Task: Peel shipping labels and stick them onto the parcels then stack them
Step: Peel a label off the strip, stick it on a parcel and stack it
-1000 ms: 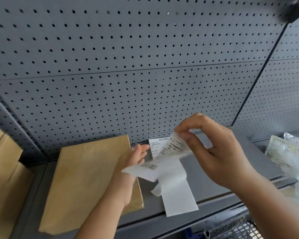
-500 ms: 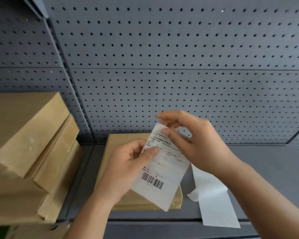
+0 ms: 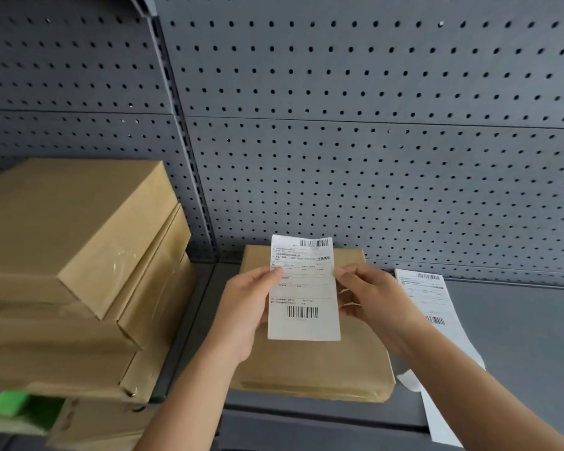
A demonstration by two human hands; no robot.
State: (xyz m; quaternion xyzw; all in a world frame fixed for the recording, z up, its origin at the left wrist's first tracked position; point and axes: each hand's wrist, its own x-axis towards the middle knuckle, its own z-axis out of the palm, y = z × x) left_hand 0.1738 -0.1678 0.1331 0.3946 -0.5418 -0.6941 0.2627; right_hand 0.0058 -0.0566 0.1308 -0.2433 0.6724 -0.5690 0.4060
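A white shipping label (image 3: 303, 288) with barcodes is held flat and upright just above a flat brown parcel (image 3: 313, 362) lying on the grey shelf (image 3: 518, 336). My left hand (image 3: 248, 307) pinches the label's left edge and my right hand (image 3: 372, 297) pinches its right edge. To the right on the shelf lies a strip of further labels and backing paper (image 3: 437, 320), hanging over the front edge.
A stack of brown cardboard parcels (image 3: 72, 271) stands at the left, on the neighbouring shelf section. A grey pegboard wall (image 3: 372, 141) backs the shelf. Something green (image 3: 7, 405) shows below the stack at the lower left.
The label has come off its backing strip and both hands have squared it over the flat parcel. The view has swung left, bringing the parcel stack into sight.
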